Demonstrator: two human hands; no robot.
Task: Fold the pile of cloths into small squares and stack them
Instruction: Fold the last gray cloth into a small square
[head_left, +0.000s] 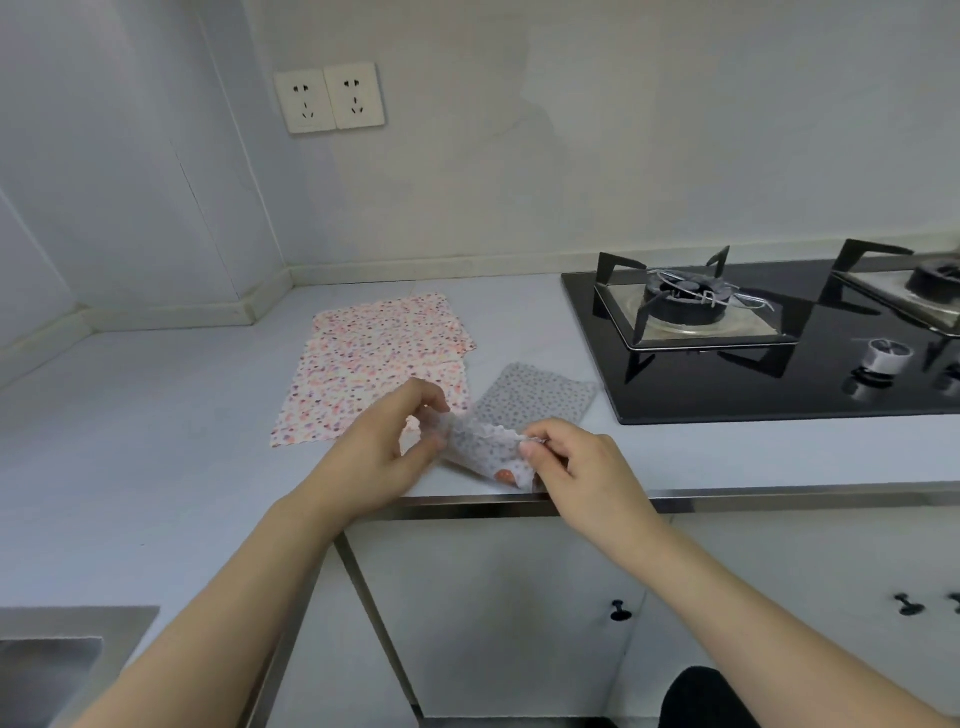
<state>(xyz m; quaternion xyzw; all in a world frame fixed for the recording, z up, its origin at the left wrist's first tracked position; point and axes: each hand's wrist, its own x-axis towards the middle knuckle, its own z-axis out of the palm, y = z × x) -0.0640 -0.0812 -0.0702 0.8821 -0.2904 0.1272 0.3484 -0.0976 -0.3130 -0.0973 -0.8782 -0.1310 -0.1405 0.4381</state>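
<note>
Two bare forearms are reaching in from 7 and 5 o'clock over white cabinet doors with small black knobs; a dark rounded shape at 5 o'clock is too cropped to identify. At 8 o'clock a steel sink corner is showing.

Just past the steel edge of the countertop, near the centre of view, the left hand and right hand are holding a small grey-dotted cloth between them, lifted slightly over the counter edge. The left thumb and curled fingers are pinching its left end; the right thumb and forefinger are pinching its right end, with the other fingers curled beneath. The cloth is sagging and creased between the two grips, and one fingertip is showing pinkish through the thin fabric at its lower edge.

Directly beyond the hands, toward 1 o'clock, a folded grey-dotted cloth is lying flat on the counter as a small square. Beside it toward 11 o'clock, a pile of pink floral cloths is lying spread open, at least two layers overlapping, edges not aligned.

At 2 to 3 o'clock a black glass gas hob is sitting in the counter, with two burners under black pan supports and a silver control knob. No brand mark is legible on it.

Farthest, at 11 o'clock on the wall, two white power sockets are sitting side by side, bearing no readable writing.
</note>
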